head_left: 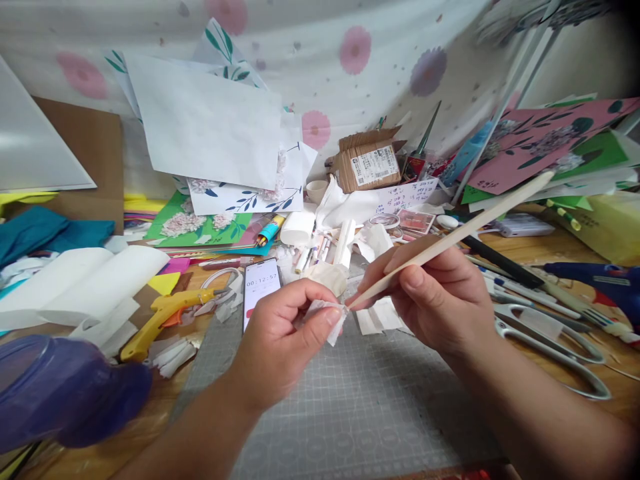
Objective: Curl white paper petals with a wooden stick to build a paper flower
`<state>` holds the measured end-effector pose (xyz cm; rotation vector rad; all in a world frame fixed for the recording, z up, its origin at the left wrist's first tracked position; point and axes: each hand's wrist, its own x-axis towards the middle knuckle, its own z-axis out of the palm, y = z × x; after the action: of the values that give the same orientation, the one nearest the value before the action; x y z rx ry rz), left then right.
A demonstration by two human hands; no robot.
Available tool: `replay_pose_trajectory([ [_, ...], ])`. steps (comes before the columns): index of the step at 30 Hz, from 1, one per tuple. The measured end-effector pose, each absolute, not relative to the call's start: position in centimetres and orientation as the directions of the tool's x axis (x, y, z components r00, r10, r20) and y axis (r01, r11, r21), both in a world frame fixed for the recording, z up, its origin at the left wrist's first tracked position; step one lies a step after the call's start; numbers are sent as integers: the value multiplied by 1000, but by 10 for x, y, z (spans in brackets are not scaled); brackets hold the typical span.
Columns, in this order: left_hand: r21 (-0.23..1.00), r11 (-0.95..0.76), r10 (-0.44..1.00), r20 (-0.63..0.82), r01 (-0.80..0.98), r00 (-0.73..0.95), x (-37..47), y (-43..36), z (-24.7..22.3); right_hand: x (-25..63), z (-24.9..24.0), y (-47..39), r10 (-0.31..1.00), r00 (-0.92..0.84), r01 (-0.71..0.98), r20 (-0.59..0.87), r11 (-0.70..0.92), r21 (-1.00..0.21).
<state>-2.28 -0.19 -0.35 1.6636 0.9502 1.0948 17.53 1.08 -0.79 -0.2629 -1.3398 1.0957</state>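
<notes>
Nearest, at six o'clock, a gray gridded cutting mat (320, 427) is lying on the wooden surface (95, 463). Just beyond, above the mat, the left hand (283, 337) is pinching a piece of thin white paper (320, 317), its thumb and forefinger clamped on it near the middle of the view. The right hand (440, 297) is gripping a pale wooden stick (463, 233), its fingers clamped around the lower part; the stick is slanting up toward two o'clock, its tip touching the paper's edge. Around that paper, a purple object (55, 393) is sitting near nine o'clock, silver-handled scissors (585, 383) are lying at three, and a yellow tool (165, 313) is resting at nine. Partly behind the left hand, a phone (260, 287) is displaying 00:12:57 at ten o'clock. Farther back, a cardboard box (370, 163) is standing at one o'clock, a large white sheet (210, 120) is leaning at eleven, and a flowered curtain (385, 87) is hanging behind them at twelve.
</notes>
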Motion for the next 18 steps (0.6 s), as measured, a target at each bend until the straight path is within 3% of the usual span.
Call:
replay_pose_trajectory([
  [18, 971, -230, 913, 194, 60, 358, -23, -2, -2, 173, -5, 9, 766, -174, -489, 619, 478, -730],
])
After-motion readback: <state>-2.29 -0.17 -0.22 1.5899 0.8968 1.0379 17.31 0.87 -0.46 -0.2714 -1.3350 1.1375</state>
